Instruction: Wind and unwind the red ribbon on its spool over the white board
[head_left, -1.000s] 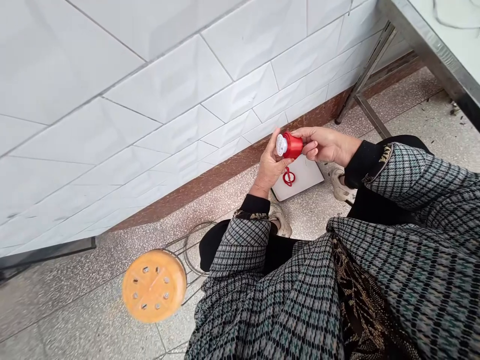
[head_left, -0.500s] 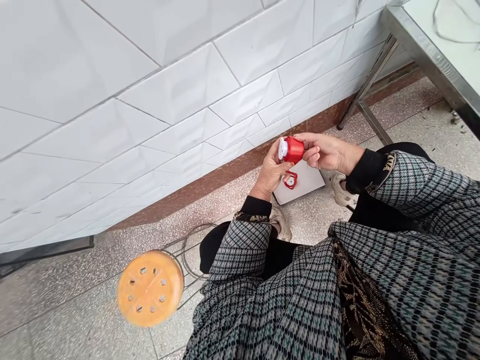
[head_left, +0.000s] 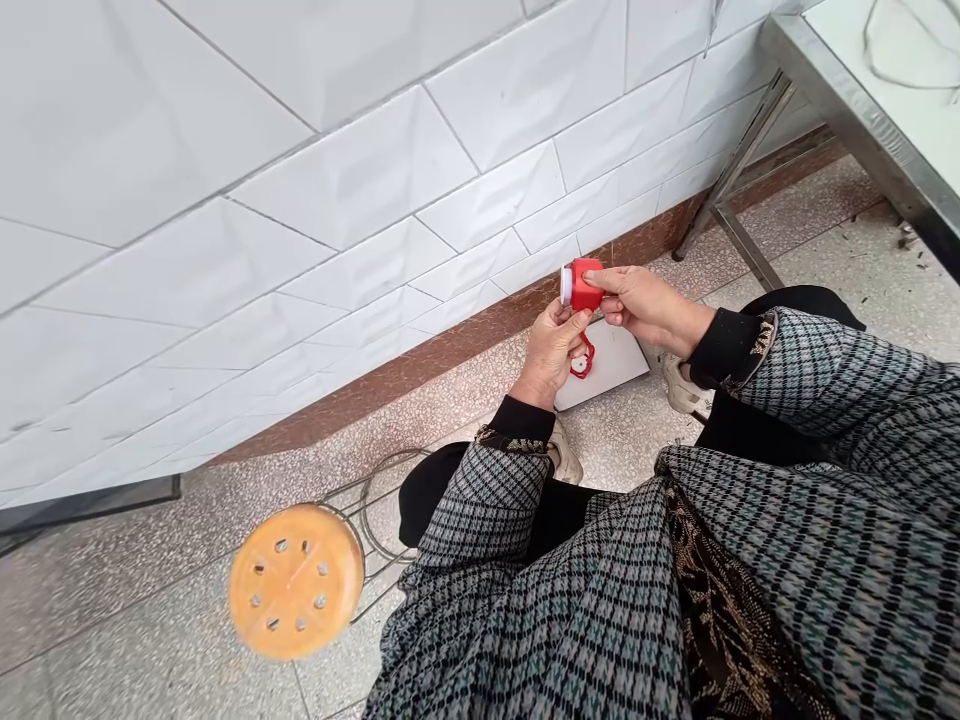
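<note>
Out in front of me, both hands are on a red ribbon spool (head_left: 586, 292) with a white end facing left. My left hand (head_left: 550, 350) is closed around the spool's lower side, thumb pointing right along it. My right hand (head_left: 652, 305) has its thumb or a finger laid on the red face, with the other fingers curled underneath at the right end. Just below the left fingers shows a red loop (head_left: 589, 352) with a whitish middle. Whether it joins the spool is not plain. Behind it on the floor lies a flat white panel (head_left: 619, 368) with a dark edge.
A white tiled wall (head_left: 360, 190) with a brown skirting runs along the far side. At lower left, an orange round stool (head_left: 296, 580) lies on its side. A metal-framed table (head_left: 832, 85) stands upper right. My shoes (head_left: 682, 385) rest near the panel.
The spool has turned, so its white end shows edge-on and more of its red side faces me. My right fingers have moved left onto it. The red loop hangs slightly longer.
</note>
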